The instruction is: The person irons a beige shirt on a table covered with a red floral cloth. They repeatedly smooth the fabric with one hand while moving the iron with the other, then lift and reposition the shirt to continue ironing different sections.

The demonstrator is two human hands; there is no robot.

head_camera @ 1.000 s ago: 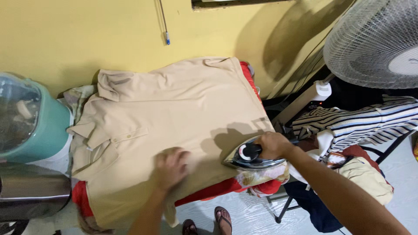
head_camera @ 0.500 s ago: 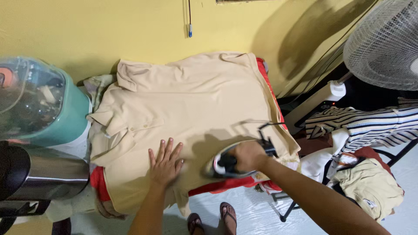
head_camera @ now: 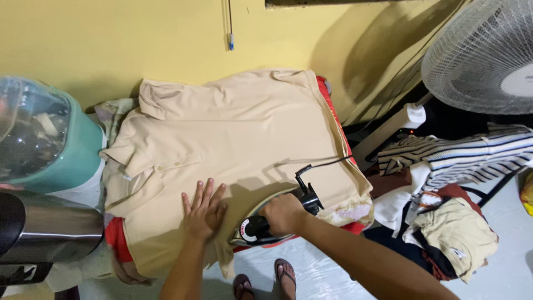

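Beige shirt [head_camera: 233, 144] is spread over the red-covered surface [head_camera: 333, 119], pinned flat by the open left hand [head_camera: 202, 210] while the iron [head_camera: 261, 228], gripped in the right hand [head_camera: 284, 214], is best slid slowly, the cloth kept taut.

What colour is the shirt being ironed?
The shirt is plain beige, a light tan; the head view shows it.

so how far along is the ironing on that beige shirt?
Mid-job. The beige shirt lies spread flat, its upper part fairly smooth. Right hand grips the iron at the near edge; left hand presses the cloth flat. The clothes pile on the chair looks unironed.
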